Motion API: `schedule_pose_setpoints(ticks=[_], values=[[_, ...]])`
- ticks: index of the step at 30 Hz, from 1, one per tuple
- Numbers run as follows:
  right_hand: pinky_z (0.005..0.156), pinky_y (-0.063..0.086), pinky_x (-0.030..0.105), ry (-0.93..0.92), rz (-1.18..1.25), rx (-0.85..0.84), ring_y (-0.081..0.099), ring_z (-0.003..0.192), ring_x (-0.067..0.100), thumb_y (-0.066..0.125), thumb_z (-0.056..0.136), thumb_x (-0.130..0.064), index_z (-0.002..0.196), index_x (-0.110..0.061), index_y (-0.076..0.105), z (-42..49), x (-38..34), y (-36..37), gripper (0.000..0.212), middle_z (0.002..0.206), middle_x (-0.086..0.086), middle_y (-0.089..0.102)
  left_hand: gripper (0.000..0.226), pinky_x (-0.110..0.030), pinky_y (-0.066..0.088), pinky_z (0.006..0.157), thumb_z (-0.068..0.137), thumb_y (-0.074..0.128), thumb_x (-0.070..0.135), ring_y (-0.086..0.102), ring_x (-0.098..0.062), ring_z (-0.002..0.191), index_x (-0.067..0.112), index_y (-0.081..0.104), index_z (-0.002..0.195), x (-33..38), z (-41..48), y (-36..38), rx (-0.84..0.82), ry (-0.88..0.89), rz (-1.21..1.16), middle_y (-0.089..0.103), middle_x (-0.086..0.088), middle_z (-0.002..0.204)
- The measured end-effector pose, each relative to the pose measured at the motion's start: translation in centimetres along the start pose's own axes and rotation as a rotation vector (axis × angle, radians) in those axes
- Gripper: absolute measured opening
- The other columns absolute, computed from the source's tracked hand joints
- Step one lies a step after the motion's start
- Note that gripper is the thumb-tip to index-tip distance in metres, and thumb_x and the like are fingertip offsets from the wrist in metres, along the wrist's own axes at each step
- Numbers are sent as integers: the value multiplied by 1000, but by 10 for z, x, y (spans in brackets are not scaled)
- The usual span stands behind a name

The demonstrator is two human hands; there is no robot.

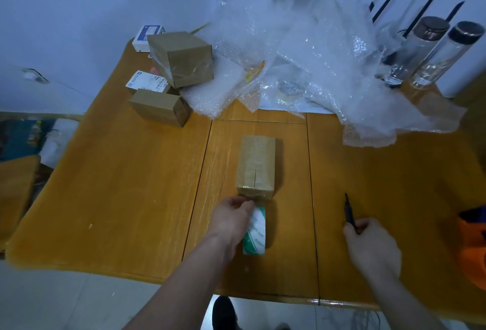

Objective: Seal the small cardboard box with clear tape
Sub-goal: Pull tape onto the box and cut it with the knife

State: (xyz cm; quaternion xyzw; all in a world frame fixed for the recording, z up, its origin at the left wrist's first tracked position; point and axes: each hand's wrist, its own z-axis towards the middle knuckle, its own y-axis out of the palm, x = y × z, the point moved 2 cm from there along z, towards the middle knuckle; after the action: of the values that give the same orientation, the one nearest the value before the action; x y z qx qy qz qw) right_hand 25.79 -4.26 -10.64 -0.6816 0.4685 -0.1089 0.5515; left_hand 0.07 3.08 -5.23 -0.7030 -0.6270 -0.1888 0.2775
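A yellow wooden worktop (126, 185) stood against a pale wall, with crumpled bubble wrap (310, 66) heaped over its far side and two glass bottles (431, 53) with dark caps at the far right. Three more cardboard boxes (178, 58) sat in a cluster at the far left, one of them bearing a white label.

The small cardboard box (256, 166) lay near the middle of the worktop, its long side running away from the person, with clear tape glinting over its top seam and near end. Just in front of it stood the tape roll (255, 229), green and white printed core facing right. The left hand (232, 218) rested on the roll, its fingers curled closed around the roll's upper edge, right at the box's near end. Well apart to the right, the right hand (370, 245) held a slim dark pen-like tool (349, 211), fingers closed around its lower part, tip pointing away.
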Motion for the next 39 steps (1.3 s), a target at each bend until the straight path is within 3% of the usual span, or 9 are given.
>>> schedule_pose_setpoints(ticks=[10,14,17,21,24,29,34,36,39], values=[[53,53,34,-179,248,-31,66,67,20,62,93,-32,99,-18,58,-8,-83,6,16,84,3,68,18,-47,61,91,99,64,23,73,-28,96,24,61,117,2,0,4,-7,-1,16,74,-9,107],[55,60,39,-198,328,-80,69,67,19,62,95,-30,104,-19,54,-17,-92,7,16,86,2,69,9,-49,61,92,99,63,23,74,-29,94,24,63,108,2,0,3,-24,-5,39,75,-10,106],[57,55,30,-266,390,-119,66,75,13,62,96,-25,111,-19,55,-24,-98,3,18,95,-2,66,4,-50,61,92,99,63,24,75,-29,92,23,64,102,2,-1,2,-31,-3,47,75,-11,103],[77,55,27,-422,411,-200,64,93,8,59,99,-24,130,-26,56,-35,-113,-4,31,107,-8,67,5,-49,61,92,98,65,27,74,-27,90,25,62,95,1,-3,1,-30,4,53,75,-10,100],[70,49,20,-592,312,-277,62,88,4,55,101,-29,124,-28,59,-42,-128,-11,23,102,-12,66,14,-47,62,90,97,68,31,74,-26,90,22,66,107,-2,-3,2,-20,25,42,75,-8,102],[55,49,28,-856,-127,-297,61,68,9,47,103,-37,117,-27,55,-47,-152,-18,19,88,-8,64,20,-44,62,87,97,67,28,73,-27,94,22,65,116,-5,-1,4,-26,13,0,74,-8,105],[64,58,42,-1039,-489,-276,64,75,21,45,103,-26,123,-27,55,-40,-168,-28,22,97,1,71,22,-43,62,83,97,68,26,73,-27,91,19,65,117,-6,5,6,-34,4,-2,74,-10,104],[67,59,42,-1063,-561,-292,67,81,23,47,102,-21,128,-29,57,-39,-172,-30,29,103,2,73,20,-41,61,78,97,68,25,74,-27,89,18,66,115,-6,6,6,-41,-3,-5,75,-11,102],[74,60,42,-1075,-566,-328,68,92,25,47,103,-23,135,-32,56,-38,-172,-31,34,116,4,72,17,-47,62,87,96,69,24,74,-30,91,17,66,112,-7,7,6,-55,-11,-9,75,-12,102]])
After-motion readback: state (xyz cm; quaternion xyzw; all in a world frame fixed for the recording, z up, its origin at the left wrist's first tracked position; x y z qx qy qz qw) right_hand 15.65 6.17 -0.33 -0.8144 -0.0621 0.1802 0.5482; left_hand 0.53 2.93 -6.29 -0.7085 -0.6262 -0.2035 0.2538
